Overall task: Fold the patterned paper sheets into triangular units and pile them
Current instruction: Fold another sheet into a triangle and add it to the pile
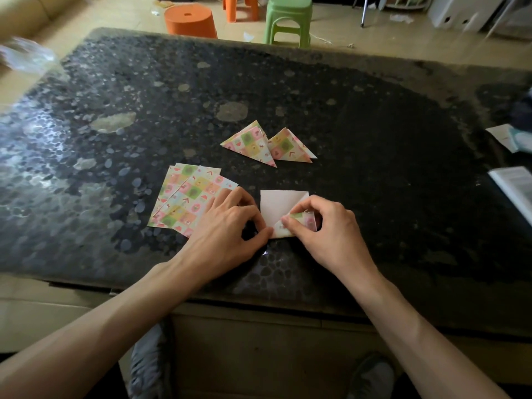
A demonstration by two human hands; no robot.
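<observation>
On the dark speckled stone table (374,125), close to its near edge, lies one paper sheet (280,205), white side up, its lower corner turned over to show the pattern. Left hand (230,226): fingers curled, tips bunched and pinning the sheet's lower left corner to the tabletop. Right hand (331,228): thumb and forefinger pinch the turned-up patterned flap. Under the left hand's far side, also near the table's front, a fanned stack of flat patterned sheets (184,197), pattern up. Toward the table's middle, two folded triangles, the left triangle (253,145) overlapping the right triangle (288,148). Tabletop is worn, with pale blotches and glare on its left half. At the table's right edge, a booklet (515,191) and some loose pale papers, partly cut off. Beyond the table's far edge, a tiled floor (403,44) with scraps, an orange round stool (190,20), a second orange stool (240,7) and a green stool (288,18). Off the table's far left corner, something clear, blurred. Below the near edge, grey shoes (146,361).
</observation>
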